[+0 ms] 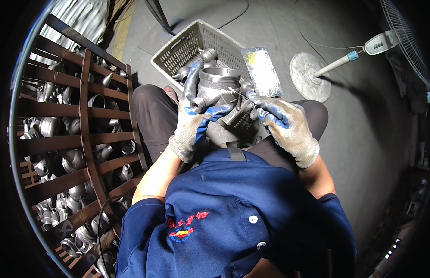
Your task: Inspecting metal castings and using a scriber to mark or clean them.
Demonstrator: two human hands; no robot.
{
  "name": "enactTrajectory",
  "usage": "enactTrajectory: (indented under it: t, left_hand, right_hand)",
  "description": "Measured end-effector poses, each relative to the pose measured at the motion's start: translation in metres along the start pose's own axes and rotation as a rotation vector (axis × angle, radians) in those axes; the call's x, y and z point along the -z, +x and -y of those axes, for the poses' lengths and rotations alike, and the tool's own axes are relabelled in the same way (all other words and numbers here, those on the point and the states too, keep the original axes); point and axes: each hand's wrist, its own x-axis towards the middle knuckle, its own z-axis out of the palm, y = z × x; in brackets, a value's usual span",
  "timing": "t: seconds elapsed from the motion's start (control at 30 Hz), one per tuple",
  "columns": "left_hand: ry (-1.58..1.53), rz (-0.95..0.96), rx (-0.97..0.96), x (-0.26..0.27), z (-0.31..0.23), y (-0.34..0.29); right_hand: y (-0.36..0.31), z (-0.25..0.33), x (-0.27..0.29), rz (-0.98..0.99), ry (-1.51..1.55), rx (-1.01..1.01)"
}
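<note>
My left hand [191, 123], in a pale glove with blue-coated palm and fingers, is wrapped round a grey metal casting [215, 95]. The casting has a wide round neck with a ridged, thread-like rim facing up, and a short side pipe stub toward me. On its right side is my right hand [291, 125], gloved alike, with thumb and fingers pinched together. A thin, pale tip shows between those fingers and the casting's flank; its kind is too small to make out. Between my knees, below the casting, lie more grey metal parts [219, 132], partly hidden by my hands.
A grey plastic crate [171, 52] with similar castings stands ahead, a worn flat plate [262, 72] at its right side. On the left is a rusty barred cage [84, 111] full of castings. A standing fan [310, 76] and its cable are at the right.
</note>
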Motion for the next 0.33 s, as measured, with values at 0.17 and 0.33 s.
enactTrajectory:
  t: [0.17,0.33]
  left_hand:
    - [0.105,0.007,0.004,0.0047,0.0018,0.0010]
    - [0.102,-0.014,0.033,0.0053,0.0053,0.0011]
  right_hand:
    - [-0.0001,0.0037,0.0006,0.012,-0.310,0.081]
    - [0.0027,-0.0014,0.0083,0.088,-0.243,0.032]
